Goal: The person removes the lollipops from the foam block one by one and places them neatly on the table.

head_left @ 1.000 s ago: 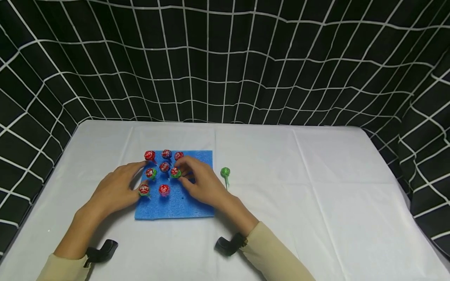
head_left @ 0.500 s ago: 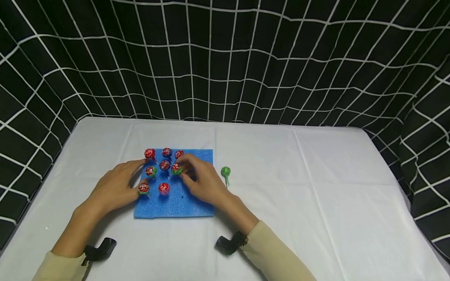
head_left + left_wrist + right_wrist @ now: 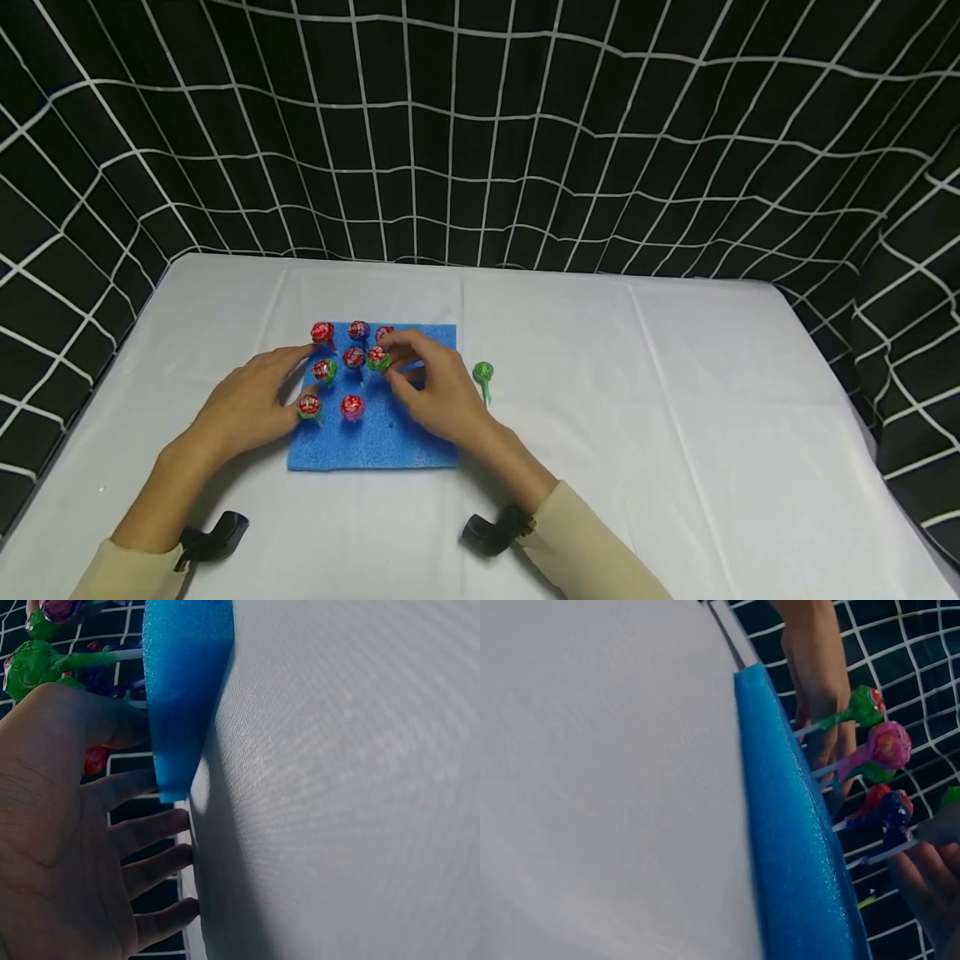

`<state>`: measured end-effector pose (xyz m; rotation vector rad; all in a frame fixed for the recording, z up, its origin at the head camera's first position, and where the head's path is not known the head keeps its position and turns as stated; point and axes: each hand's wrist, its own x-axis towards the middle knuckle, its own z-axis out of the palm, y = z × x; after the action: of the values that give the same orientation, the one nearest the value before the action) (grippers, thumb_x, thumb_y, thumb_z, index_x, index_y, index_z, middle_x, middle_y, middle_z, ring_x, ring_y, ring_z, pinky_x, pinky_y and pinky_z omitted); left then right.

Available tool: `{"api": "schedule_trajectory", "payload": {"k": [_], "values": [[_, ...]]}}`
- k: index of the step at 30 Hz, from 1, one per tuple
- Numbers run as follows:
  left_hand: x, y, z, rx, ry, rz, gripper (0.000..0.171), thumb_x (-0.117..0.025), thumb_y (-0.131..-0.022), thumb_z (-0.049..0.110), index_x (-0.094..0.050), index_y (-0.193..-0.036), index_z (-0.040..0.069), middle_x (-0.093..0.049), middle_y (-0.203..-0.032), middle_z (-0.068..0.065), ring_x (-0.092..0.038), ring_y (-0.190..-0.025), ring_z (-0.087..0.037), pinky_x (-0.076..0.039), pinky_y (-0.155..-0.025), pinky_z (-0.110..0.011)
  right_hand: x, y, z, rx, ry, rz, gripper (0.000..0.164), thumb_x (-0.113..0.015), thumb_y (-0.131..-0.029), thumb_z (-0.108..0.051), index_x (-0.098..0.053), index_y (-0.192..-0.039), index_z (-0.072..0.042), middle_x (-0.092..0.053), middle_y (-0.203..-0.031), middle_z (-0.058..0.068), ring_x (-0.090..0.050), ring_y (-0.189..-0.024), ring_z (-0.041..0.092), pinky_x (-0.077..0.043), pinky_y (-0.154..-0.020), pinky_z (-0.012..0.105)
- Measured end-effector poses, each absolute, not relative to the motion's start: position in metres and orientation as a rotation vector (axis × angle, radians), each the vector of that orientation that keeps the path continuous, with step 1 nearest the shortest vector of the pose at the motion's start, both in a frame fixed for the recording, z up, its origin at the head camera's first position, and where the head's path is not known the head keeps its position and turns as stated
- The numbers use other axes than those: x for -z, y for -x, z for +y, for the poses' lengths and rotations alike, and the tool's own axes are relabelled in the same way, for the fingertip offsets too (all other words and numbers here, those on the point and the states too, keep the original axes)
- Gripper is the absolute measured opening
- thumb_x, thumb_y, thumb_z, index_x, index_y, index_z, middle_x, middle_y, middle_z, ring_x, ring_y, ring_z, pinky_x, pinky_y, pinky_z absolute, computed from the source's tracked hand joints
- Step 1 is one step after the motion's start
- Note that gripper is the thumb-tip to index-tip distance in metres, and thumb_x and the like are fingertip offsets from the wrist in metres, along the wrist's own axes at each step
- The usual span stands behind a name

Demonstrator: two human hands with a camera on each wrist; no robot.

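A square blue foam block (image 3: pixel 375 446) holds several lollipops standing on their sticks. My right hand (image 3: pixel 442 396) pinches a red-and-green lollipop (image 3: pixel 378 358) between thumb and fingers over the right part of the block; the pinched spot is partly hidden. At the block's left side is my left hand (image 3: pixel 247 400). In the left wrist view its thumb lies against the foam's top face, close to a green-wrapped lollipop (image 3: pixel 34 669), and the other fingers extend fairly straight beside the block. A pink lollipop (image 3: pixel 352 407) stands in the front row.
One green lollipop (image 3: pixel 483 372) lies on the white-covered table (image 3: pixel 675 467), just right of the foam block. Black cloth with a white grid (image 3: pixel 525 142) rises behind and beside the table. Dark devices (image 3: pixel 495 531) are strapped at both wrists.
The pinched lollipop has shifted slightly toward the far side in the head view, along with the right hand's fingertips. The left hand stays in place against the block.
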<state>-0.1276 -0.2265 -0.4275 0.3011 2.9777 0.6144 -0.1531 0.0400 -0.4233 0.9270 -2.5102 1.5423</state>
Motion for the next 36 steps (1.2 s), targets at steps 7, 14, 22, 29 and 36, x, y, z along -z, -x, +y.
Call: {"api": "schedule_trajectory", "payload": {"k": [7, 14, 22, 29, 36], "values": [[0.430, 0.127, -0.227, -0.631, -0.302, 2.980, 0.064, -0.061, -0.100, 0.032, -0.048, -0.157, 0.007, -0.052, -0.160, -0.023, -0.045, -0.149, -0.050, -0.035, -0.120, -0.074, 0.421, 0.144, 0.048, -1.598, -0.870, -2.447, 0.041, -0.069, -0.095, 0.005, -0.061, -0.135, -0.002, -0.074, -0.109, 0.015, -0.074, -0.101, 0.025, -0.066, -0.084, 0.029], [0.427, 0.127, -0.226, -0.641, -0.291, 2.978, 0.066, -0.062, -0.098, 0.029, -0.047, -0.158, 0.007, -0.050, -0.161, -0.023, -0.044, -0.150, -0.050, -0.035, -0.121, -0.073, 0.415, 0.139, 0.070, -1.620, -0.773, -2.431, 0.041, -0.071, -0.094, 0.005, -0.061, -0.133, -0.005, -0.074, -0.107, 0.013, -0.072, -0.097, 0.022, -0.066, -0.077, 0.028], [0.427, 0.126, -0.228, -0.630, -0.307, 2.967, 0.067, -0.063, -0.095, 0.025, -0.047, -0.158, 0.006, -0.052, -0.160, -0.023, -0.046, -0.149, -0.051, -0.037, -0.119, -0.073, 0.419, 0.134, 0.085, -1.687, -0.656, -2.408, 0.044, -0.071, -0.091, 0.007, -0.060, -0.132, -0.004, -0.074, -0.104, 0.014, -0.071, -0.092, 0.020, -0.065, -0.070, 0.025], [0.429, 0.125, -0.228, -0.635, -0.311, 2.969, 0.066, -0.063, -0.096, 0.027, -0.048, -0.158, 0.006, -0.052, -0.160, -0.023, -0.046, -0.148, -0.051, -0.037, -0.119, -0.074, 0.420, 0.133, 0.101, -1.638, -0.578, -2.406, 0.045, -0.069, -0.091, 0.008, -0.059, -0.133, -0.004, -0.073, -0.112, 0.016, -0.072, -0.093, 0.023, -0.065, -0.071, 0.026], [0.427, 0.125, -0.225, -0.634, -0.303, 2.956, 0.068, -0.063, -0.096, 0.027, -0.046, -0.158, 0.006, -0.051, -0.161, -0.024, -0.045, -0.149, -0.052, -0.035, -0.120, -0.074, 0.418, 0.134, 0.123, -1.614, -0.464, -2.458, 0.045, -0.068, -0.090, 0.008, -0.061, -0.133, -0.006, -0.074, -0.114, 0.014, -0.074, -0.094, 0.025, -0.066, -0.076, 0.033]]}}
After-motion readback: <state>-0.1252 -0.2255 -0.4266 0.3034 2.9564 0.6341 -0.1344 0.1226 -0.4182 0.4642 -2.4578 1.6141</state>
